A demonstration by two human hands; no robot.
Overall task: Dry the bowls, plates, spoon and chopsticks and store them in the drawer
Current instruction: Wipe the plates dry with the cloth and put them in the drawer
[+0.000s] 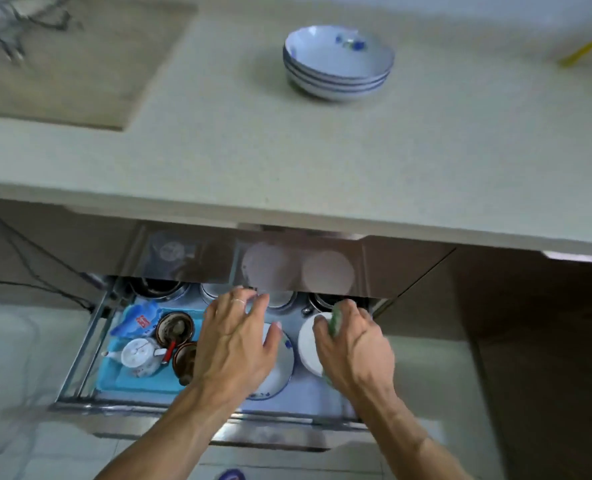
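In the open drawer (90, 344) below the counter, a white plate with blue markings (280, 368) lay flat, much of it covered by the left hand (234, 344), whose fingers were spread and fairly straight over it, gripping nothing that could be seen; whether the palm actually touched the plate could not be told. Just beside it to the right sat a second white dish (310, 344), its right part hidden behind the right hand (353, 341). That hand was curled around a green cloth (336, 322), of which only a small patch showed between thumb and fingers, and the fingertips lay at the dish's upper edge. Further back in the drawer, round shapes stood half under the cabinet front and were too dark to name. On the left of the drawer a blue tray (142, 381) held a white teapot (140, 356), two brown pots (175, 327) and a blue packet (137, 320); the nearer brown pot was partly behind the left wrist. Up on the pale countertop (287, 150), well apart from the drawer, a stack of blue-rimmed bowls (338, 64) rested upright. A yellow object (587, 51) at the right edge was blurred and cut off.
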